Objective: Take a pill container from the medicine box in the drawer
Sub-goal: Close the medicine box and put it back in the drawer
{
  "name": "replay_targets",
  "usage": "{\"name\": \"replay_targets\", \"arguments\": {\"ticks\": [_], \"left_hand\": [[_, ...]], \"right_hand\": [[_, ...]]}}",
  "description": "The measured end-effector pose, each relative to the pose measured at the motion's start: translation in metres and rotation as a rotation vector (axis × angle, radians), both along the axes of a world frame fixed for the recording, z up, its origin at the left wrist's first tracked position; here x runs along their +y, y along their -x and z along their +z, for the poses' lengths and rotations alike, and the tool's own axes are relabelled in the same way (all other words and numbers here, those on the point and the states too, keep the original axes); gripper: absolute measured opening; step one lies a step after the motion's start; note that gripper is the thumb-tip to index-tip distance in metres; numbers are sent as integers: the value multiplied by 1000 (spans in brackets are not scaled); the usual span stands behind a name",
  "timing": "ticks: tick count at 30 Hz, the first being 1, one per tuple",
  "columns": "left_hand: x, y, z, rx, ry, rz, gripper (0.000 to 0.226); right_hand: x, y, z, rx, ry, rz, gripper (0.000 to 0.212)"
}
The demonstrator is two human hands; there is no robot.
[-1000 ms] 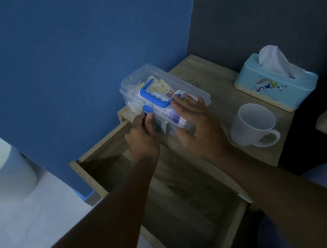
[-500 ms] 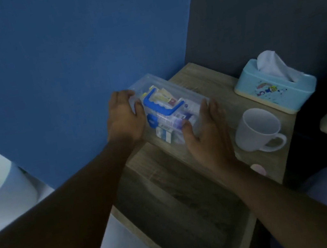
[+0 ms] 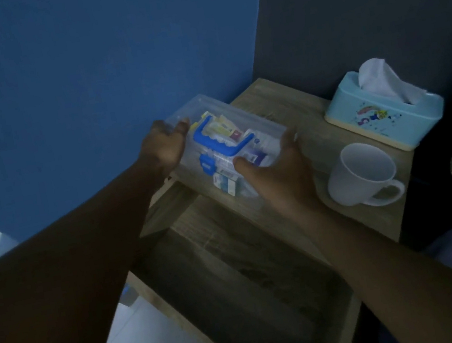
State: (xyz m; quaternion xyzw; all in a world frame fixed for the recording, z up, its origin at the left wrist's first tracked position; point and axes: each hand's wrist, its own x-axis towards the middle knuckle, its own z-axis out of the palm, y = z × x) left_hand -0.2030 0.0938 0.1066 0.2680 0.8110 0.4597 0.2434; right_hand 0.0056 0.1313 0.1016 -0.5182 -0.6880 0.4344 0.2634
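**Medicine box steadied on the table, lid not yet opened**

The clear medicine box (image 3: pixel 227 153) rests on the wooden table (image 3: pixel 293 118) at its left rear, close to the blue wall, above the pulled-out drawer (image 3: pixel 237 283), whose visible part looks bare. The left hand (image 3: pixel 165 148) presses against the box's left end, its fingers (image 3: pixel 181 126) curled over the far corner; the right hand (image 3: pixel 275 172) cups the right end, thumb lying on the front wall, fingers spread along the side. Both hands thus grip the box between them, probably to hold it steady for opening. The blue carrying handle (image 3: pixel 213 140) lies flat on the lid, and the blue latch (image 3: pixel 207 165) at the front appears fastened. Packets and cartons show through the plastic; no pill container can be singled out among them, so it is presumably inside. A white mug (image 3: pixel 364 172) stands just right of the right hand, and a tissue box (image 3: pixel 385 111) farther back, both clear of the box. Releasing the latch seems the next requirement.
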Motion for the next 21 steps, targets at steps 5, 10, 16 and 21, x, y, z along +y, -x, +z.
{"name": "replay_targets", "arguments": {"ticks": [5,10,16,21], "left_hand": [[-29,-17,2,3,-48,80,50],[-76,-34,10,17,-70,90,48],[-121,-57,21,20,-4,132,51],[-145,-72,21,32,84,129,75]], "right_hand": [[-15,1,16,220,178,-106,122],[-54,-19,24,192,198,-118,121],[-111,-46,37,238,258,-99,118],[-160,-65,31,320,265,-186,97]]}}
